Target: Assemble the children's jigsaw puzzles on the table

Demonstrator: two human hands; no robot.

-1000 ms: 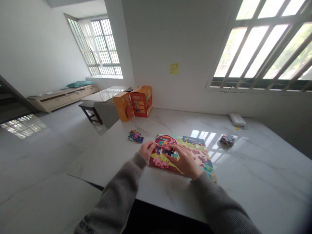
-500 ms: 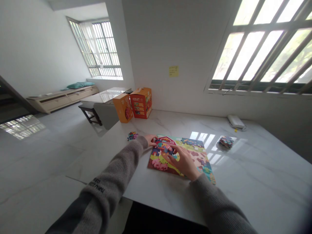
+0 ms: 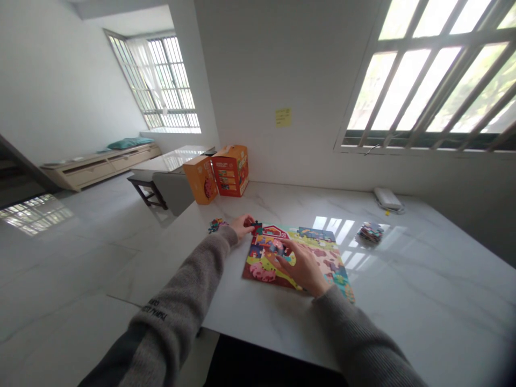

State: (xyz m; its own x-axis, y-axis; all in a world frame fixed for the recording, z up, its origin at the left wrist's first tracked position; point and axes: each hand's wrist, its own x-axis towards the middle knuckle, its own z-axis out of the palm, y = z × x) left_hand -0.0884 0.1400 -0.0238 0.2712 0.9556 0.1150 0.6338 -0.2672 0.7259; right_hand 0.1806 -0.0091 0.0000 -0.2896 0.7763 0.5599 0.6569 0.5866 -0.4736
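Observation:
A colourful farm jigsaw puzzle (image 3: 264, 271) with a red barn lies flat on the white marbled table. At its upper left corner, my left hand (image 3: 243, 226) pinches a dark puzzle piece (image 3: 257, 228) with red and teal on it. My right hand (image 3: 306, 269) rests over the middle of the puzzle, thumb and fingers apart, covering part of the picture. Under its fingertips the barn area shows a pink animal. Beside my left wrist lies a small heap of loose puzzle pieces (image 3: 216, 224), partly hidden by the sleeve.
A stack of puzzle pieces (image 3: 371, 232) stands to the right of the puzzle. Two orange boxes, one plain-sided (image 3: 200, 180) and one red-fronted (image 3: 231, 171), stand at the table's back left. A white device (image 3: 388, 199) with a cable lies by the wall.
My left hand has moved slightly up and left with the dark puzzle piece, uncovering more of the barn. My right hand has stayed nearly in place on the puzzle.

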